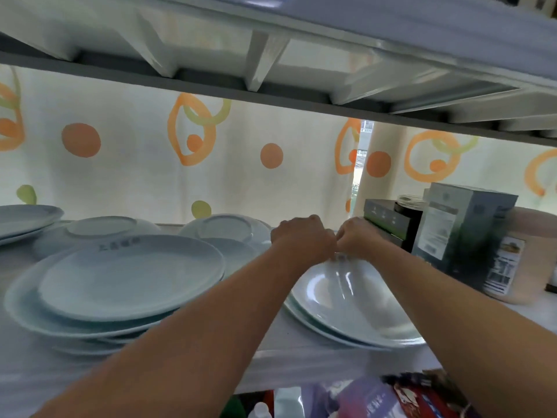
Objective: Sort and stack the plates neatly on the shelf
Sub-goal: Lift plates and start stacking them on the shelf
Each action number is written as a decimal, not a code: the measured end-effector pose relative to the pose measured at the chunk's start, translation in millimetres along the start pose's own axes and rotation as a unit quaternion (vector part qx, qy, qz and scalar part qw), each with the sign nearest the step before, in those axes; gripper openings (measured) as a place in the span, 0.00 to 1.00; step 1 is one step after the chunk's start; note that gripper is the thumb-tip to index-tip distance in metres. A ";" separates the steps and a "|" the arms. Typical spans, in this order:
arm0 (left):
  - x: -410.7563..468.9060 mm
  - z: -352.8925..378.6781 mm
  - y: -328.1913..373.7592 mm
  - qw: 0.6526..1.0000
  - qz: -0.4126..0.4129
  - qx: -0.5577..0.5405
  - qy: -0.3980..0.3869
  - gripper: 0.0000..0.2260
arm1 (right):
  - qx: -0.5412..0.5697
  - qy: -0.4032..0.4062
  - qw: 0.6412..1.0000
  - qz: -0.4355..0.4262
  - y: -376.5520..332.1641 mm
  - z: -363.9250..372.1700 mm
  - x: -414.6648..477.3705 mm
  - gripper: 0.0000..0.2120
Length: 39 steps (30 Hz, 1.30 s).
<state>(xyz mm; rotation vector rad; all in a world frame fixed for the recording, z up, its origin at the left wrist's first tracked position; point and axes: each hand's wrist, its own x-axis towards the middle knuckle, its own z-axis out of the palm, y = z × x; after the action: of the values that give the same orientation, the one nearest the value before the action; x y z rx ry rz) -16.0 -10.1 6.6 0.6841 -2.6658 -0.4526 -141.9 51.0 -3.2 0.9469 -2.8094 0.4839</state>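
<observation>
A pale blue plate tops a small stack at the right of the white shelf. My left hand and my right hand sit side by side at the far rim of that plate, fingers curled over the edge and gripping it. A larger stack of pale plates stands at the left. Behind it lie two upturned plates, and one more pile sits at the far left edge.
Dark boxes, a black jar and a beige tub crowd the shelf's right end. An upper shelf hangs low overhead. A patterned curtain backs the shelf. Packets and bottles lie below.
</observation>
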 end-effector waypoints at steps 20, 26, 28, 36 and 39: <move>36.4 -19.4 -13.0 0.994 0.037 0.098 -0.043 0.16 | -0.090 -0.095 0.991 -0.013 -19.7 23.9 53.4 0.18; 38.8 -23.3 -18.4 0.992 0.034 0.116 -0.032 0.16 | -0.129 -0.157 0.977 -0.059 -28.0 56.5 85.1 0.52; 37.7 -24.3 -22.4 0.991 0.038 0.121 -0.031 0.16 | -0.129 -0.152 0.979 -0.050 -38.4 42.3 68.4 0.43; 32.9 -32.7 -33.2 0.991 0.040 0.125 -0.015 0.17 | -0.142 -0.083 0.981 -0.107 -55.4 38.8 49.4 0.21; 29.7 -33.8 -36.7 0.991 0.036 0.126 -0.019 0.17 | -0.155 -0.083 0.979 -0.105 -61.4 37.6 43.9 0.23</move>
<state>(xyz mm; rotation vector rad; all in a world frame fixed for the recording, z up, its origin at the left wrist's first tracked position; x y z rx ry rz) -12.0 -63.1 30.0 0.6509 -2.8013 -0.1088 -140.4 -32.8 -12.7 1.2391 -2.7657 -0.0636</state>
